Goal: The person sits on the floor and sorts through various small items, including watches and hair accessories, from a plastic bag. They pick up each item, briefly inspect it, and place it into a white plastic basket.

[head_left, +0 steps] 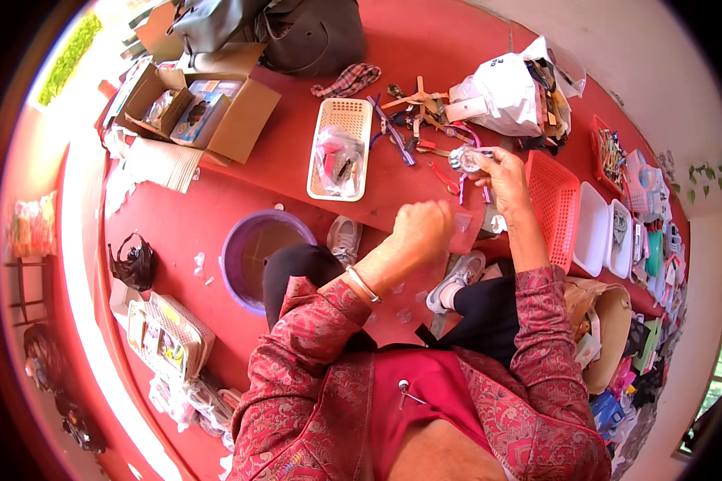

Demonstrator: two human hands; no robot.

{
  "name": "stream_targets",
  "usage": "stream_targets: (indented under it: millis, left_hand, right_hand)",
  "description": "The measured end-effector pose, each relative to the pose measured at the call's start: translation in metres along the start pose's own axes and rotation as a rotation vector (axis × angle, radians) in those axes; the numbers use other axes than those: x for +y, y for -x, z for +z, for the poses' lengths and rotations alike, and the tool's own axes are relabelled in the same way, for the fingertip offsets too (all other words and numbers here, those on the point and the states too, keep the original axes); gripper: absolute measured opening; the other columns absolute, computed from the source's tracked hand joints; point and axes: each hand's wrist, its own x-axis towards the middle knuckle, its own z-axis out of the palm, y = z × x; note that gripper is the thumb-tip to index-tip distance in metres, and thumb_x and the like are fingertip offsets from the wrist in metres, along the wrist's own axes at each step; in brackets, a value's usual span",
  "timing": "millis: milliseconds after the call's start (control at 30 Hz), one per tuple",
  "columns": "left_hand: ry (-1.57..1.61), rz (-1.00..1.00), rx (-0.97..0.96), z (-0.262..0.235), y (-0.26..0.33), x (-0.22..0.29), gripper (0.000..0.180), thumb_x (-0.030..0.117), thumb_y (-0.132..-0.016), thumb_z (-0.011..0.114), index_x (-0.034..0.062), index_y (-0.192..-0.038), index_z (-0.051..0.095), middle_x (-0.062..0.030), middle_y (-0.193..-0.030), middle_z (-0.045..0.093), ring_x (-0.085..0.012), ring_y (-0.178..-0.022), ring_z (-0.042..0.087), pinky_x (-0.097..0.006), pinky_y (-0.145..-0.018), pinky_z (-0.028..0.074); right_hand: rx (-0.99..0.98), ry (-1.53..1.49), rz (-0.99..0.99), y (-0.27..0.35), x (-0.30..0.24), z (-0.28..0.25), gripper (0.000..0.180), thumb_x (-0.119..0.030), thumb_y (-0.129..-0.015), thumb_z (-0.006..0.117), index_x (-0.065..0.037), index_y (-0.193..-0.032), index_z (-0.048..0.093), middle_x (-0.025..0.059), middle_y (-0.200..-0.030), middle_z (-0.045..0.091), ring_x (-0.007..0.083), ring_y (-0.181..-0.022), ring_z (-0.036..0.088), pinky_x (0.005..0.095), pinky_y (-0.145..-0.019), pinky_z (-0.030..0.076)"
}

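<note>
My right hand (501, 178) pinches a round, shiny silver wristwatch (463, 159) between thumb and fingers, above the red table. Beside it, to the left and nearer to me, my left hand (422, 232) is closed in a fist, a bangle on its wrist. Whatever its fingers hold, if anything, is hidden. Small red and purple straps (444, 178) lie just under the watch. Farther back is a tangled heap of coloured watch straps (421, 112). A cream plastic basket (318, 160) left of my hands contains clear plastic bags and small pieces.
A red basket (555, 210) and white trays (592, 228) line the right. Behind stands a stuffed white bag (501, 92). An open cardboard box (245, 120) and dark bags (317, 36) occupy the far left. A purple tub (234, 268) sits by my left knee.
</note>
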Motion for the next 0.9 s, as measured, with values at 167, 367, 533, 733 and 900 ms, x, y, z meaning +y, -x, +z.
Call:
stream_targets:
  millis: [167, 367, 533, 733, 900]
  left_hand:
    - [-0.181, 0.277, -0.415, 0.031, 0.026, 0.006, 0.022, 0.018, -0.074, 0.054, 0.0049, -0.089, 0.063, -0.0091, -0.089, 0.064, -0.0200, -0.078, 0.064, -0.031, -0.061, 0.050]
    - [-0.203, 0.249, -0.667, 0.011, 0.021, 0.020, 0.034, 0.021, -0.075, 0.058, 0.0093, -0.106, 0.058, -0.0089, -0.101, 0.061, -0.0244, -0.093, 0.059, -0.035, -0.070, 0.047]
    - [-0.335, 0.167, -0.756, 0.007, 0.026, 0.014, 0.056, 0.033, -0.073, 0.061, 0.0078, -0.121, 0.046, -0.0125, -0.124, 0.045, -0.0298, -0.112, 0.044, -0.049, -0.086, 0.036]
    - [-0.333, 0.108, -0.828, 0.024, 0.026, 0.013, 0.051, 0.032, -0.080, 0.052, 0.0063, -0.124, 0.043, -0.0142, -0.128, 0.041, -0.0311, -0.117, 0.039, -0.050, -0.092, 0.032]
    - [-0.336, 0.139, -0.841, 0.028, 0.025, 0.011, 0.048, 0.030, -0.079, 0.053, 0.0074, -0.121, 0.047, -0.0122, -0.124, 0.045, -0.0291, -0.114, 0.043, -0.046, -0.091, 0.033]
  right_hand:
    - [-0.175, 0.327, -0.188, -0.027, 0.035, 0.068, 0.020, -0.011, -0.076, 0.059, 0.002, -0.092, 0.059, 0.0074, -0.076, 0.062, 0.0094, -0.063, 0.058, 0.0218, -0.047, 0.046]
    - [-0.193, 0.712, -0.640, -0.058, 0.070, 0.173, 0.021, -0.016, -0.070, 0.059, -0.006, -0.088, 0.062, 0.0158, -0.085, 0.060, 0.0316, -0.071, 0.059, 0.0362, -0.065, 0.047]
    - [-0.175, 1.159, -0.600, -0.082, 0.095, 0.207, 0.017, -0.015, -0.078, 0.045, -0.007, -0.082, 0.059, 0.0139, -0.087, 0.054, 0.0281, -0.072, 0.061, 0.0391, -0.061, 0.049]
    - [-0.243, 1.180, -0.714, -0.091, 0.120, 0.219, 0.011, -0.012, -0.075, 0.047, -0.006, -0.080, 0.056, 0.0122, -0.088, 0.053, 0.0264, -0.064, 0.061, 0.0368, -0.053, 0.051]
    - [-0.233, 1.262, -0.885, -0.094, 0.126, 0.216, 0.017, -0.014, -0.075, 0.048, -0.004, -0.085, 0.057, 0.0148, -0.099, 0.052, 0.0247, -0.085, 0.057, 0.0350, -0.071, 0.047]
